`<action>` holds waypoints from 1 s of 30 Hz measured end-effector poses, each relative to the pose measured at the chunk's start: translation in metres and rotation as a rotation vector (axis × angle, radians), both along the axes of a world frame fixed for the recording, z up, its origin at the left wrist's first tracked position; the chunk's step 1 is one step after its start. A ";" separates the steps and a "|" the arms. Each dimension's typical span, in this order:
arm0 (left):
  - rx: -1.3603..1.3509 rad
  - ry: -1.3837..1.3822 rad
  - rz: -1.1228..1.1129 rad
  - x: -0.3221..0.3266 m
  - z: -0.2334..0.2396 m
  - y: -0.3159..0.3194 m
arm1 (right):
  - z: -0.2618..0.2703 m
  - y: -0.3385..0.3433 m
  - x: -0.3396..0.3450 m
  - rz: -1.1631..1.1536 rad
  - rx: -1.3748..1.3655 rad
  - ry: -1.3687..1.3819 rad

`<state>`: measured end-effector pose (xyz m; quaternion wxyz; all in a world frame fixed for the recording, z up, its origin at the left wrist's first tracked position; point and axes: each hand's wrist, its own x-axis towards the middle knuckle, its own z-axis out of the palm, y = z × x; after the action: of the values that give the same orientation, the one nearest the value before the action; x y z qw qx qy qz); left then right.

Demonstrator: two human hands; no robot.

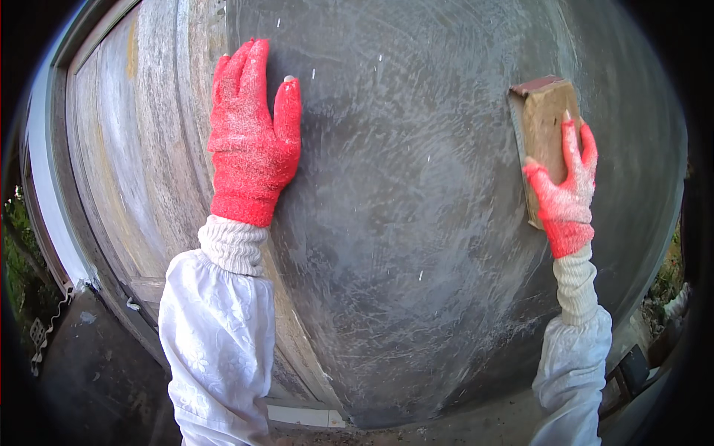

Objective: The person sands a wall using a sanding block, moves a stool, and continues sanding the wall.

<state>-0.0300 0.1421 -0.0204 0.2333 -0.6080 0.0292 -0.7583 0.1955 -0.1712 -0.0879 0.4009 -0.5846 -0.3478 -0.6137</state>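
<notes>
A dark grey plastered wall (390, 223) fills the middle of the head view, marked with pale dusty scratches and swirls. On its right part, my right hand (566, 184) in a red glove grips a wooden sanding block (549, 128). A sheet of sandpaper (517, 125) wraps the block's wall side, with a reddish end folded over the top. At upper left, my left hand (254, 134), also red-gloved, rests flat where the wall meets a wooden door frame. It holds nothing; its thumb stands apart from the fingers. White dust covers both gloves.
To the left stands a weathered wooden door (150, 139) with a small metal latch (133, 304) low down. Past it are a white-painted post (53, 167) and dark floor (100, 368). White tiles (301, 416) edge the wall's foot. Dark objects (630, 371) lie at lower right.
</notes>
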 end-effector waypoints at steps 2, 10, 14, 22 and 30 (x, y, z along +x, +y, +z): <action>0.011 -0.013 0.014 0.003 -0.001 0.002 | -0.022 0.010 -0.012 -0.018 -0.081 -0.063; 0.025 -0.042 0.018 0.003 0.005 -0.003 | -0.225 0.035 -0.068 -0.034 -1.125 -0.857; -0.009 0.002 0.021 0.009 -0.004 0.003 | -0.106 0.036 -0.068 0.168 -0.836 -0.306; -0.012 -0.003 0.080 -0.012 -0.004 0.006 | -0.071 0.070 -0.102 0.177 -0.619 -0.241; -0.031 -0.008 -0.005 0.003 -0.002 -0.009 | -0.149 0.080 -0.103 0.022 -1.112 -0.633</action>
<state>-0.0269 0.1332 -0.0219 0.2220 -0.6083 0.0181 -0.7618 0.0921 -0.0912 -0.2374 -0.0782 -0.4921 -0.7216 -0.4806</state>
